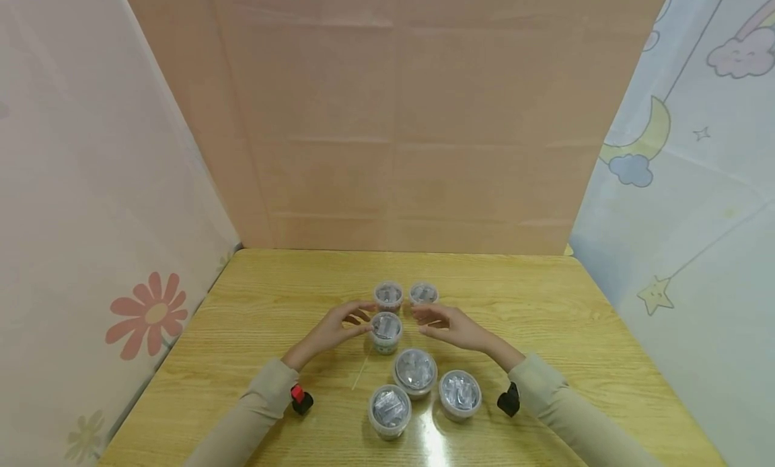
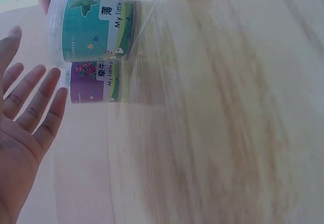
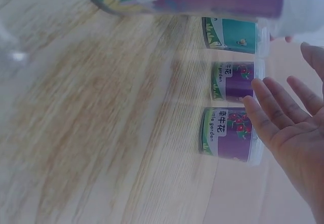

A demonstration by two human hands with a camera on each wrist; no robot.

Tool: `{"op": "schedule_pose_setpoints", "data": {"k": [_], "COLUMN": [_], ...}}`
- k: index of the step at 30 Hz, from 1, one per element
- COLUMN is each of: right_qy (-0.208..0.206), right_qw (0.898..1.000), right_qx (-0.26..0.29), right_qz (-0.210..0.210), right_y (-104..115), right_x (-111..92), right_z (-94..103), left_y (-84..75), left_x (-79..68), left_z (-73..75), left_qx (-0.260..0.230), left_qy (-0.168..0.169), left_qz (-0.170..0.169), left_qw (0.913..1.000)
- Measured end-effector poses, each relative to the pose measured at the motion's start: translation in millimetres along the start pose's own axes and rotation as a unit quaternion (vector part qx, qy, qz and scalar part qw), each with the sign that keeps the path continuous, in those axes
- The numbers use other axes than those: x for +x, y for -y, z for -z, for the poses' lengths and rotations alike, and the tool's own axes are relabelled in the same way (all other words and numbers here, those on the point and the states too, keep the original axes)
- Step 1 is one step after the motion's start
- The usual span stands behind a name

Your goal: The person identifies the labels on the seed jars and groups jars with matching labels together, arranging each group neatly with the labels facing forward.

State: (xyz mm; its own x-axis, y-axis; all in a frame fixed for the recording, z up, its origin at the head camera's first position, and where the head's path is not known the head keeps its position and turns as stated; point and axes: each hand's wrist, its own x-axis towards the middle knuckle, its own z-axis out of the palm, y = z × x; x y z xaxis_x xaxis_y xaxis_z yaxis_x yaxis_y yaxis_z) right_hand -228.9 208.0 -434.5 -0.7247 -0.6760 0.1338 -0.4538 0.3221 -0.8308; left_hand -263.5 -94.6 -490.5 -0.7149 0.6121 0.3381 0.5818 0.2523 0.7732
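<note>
Between both hands stands a teal plastic tub (image 2: 91, 29) with a leaf on its label and a clear lid. My left hand (image 1: 348, 324) is at its left side with fingers spread; in the head view the thumb is close to the lid (image 1: 386, 326), and I cannot tell whether it touches. Behind it stands a purple tub (image 2: 91, 82) with red flowers on its label. My right hand (image 1: 451, 326) hovers with extended fingers in front of another purple tub (image 3: 228, 133), the back right one. Neither hand grips anything.
Toward the front stand a wide tub (image 1: 415, 371), a front left tub (image 1: 390, 410) and a front right tub (image 1: 460, 393), all with silvery packets under clear lids. A thin pale strip (image 1: 361, 369) lies on the wooden table (image 1: 254, 332). A tan backdrop (image 1: 393, 151) closes off the back.
</note>
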Motion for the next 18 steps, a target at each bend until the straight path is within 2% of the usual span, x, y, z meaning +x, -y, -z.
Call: {"op": "schedule_pose_setpoints", "data": {"k": [5, 8, 12, 15, 18], "right_qy": [0.001, 0.003, 0.006, 0.010, 0.008], "right_qw": [1.000, 1.000, 1.000, 1.000, 1.000], "right_qx": [0.001, 0.001, -0.002, -0.005, -0.009], "right_qz": [0.006, 0.010, 0.013, 0.016, 0.020], "right_y": [-2.6, -3.2, -0.8, -1.4, -8.8], "right_x": [-3.5, -6.1, -9.5, -11.5, -12.0], "right_z": [-0.3, -0.3, 0.2, 0.6, -0.2], "left_y": [-1.5, -18.8, -24.7, -10.1, -7.1], "left_x": [-0.8, -1.4, -2.1, -2.9, -3.6], "left_z": [-1.0, 1.2, 0.1, -3.2, -2.6], "left_qx": [0.009, 0.012, 0.016, 0.020, 0.017], "left_qy": [-0.010, -0.010, -0.018, -0.027, -0.028], "left_qz": [-0.002, 0.005, 0.006, 0.004, 0.006], "left_qw": [0.9999, 0.9999, 0.9997, 0.9994, 0.9994]}}
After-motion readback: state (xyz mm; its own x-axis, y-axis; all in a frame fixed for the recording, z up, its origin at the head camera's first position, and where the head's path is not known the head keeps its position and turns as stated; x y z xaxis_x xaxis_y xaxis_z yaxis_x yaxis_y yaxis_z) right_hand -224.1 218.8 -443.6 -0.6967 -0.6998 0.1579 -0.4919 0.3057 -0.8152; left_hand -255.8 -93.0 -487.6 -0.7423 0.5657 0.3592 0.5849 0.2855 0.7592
